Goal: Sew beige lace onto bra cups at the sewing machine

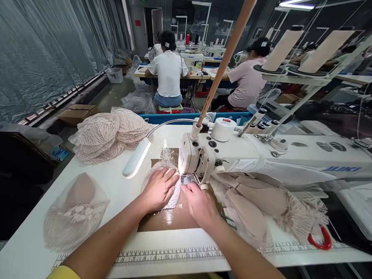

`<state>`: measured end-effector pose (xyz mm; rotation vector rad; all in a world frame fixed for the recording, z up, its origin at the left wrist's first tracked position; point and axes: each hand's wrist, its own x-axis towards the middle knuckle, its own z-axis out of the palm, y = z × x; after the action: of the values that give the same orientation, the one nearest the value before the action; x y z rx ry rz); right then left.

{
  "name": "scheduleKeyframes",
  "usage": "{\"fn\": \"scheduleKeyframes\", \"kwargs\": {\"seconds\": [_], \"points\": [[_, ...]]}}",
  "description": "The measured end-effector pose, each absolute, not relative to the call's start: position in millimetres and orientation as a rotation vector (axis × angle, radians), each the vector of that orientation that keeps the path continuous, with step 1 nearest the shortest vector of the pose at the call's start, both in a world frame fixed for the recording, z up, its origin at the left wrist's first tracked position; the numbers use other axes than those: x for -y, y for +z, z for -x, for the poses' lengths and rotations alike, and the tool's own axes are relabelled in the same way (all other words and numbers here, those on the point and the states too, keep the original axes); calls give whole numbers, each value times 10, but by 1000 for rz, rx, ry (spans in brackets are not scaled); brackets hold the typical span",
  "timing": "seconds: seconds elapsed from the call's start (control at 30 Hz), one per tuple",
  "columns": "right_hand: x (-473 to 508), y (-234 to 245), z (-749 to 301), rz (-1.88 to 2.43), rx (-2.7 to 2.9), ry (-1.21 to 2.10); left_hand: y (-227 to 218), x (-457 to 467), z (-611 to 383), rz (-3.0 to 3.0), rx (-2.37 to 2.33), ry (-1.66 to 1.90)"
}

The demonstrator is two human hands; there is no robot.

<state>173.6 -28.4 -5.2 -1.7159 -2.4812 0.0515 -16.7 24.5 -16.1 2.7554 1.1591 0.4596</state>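
My left hand (161,187) lies flat, fingers stretched, on a pale pink lace cup piece (173,201) and presses it to the brown plate of the sewing machine (190,150). The piece's right edge is close to the lit needle area. My right hand (200,201) is just right of the presser foot (184,179), with thumb and forefinger drawn together. What they grip, if anything, is too small to make out. A glossy brown sheet (161,222) covers the table under both hands.
Stacked lace cups (103,134) lie at the back left, and a sheer cup piece (76,215) at the front left. A lamp (136,158) hangs beside the machine. Beige pieces (263,197) and a red horseshoe-shaped object (322,238) lie right. Two people sit ahead.
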Motion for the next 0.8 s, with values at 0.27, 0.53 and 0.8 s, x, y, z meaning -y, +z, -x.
{"fn": "scheduleKeyframes", "kwargs": {"seconds": [0.27, 0.53, 0.8], "points": [[296, -101, -1759, 1707, 2491, 7, 39, -52, 295, -2660, -1493, 284], [278, -204, -1844, 1551, 2480, -41, 57, 483, 1642, -2263, -2153, 592], [281, -210, -1905, 1400, 2272, 441, -133, 1144, 2361, -1713, -2469, 809]]}}
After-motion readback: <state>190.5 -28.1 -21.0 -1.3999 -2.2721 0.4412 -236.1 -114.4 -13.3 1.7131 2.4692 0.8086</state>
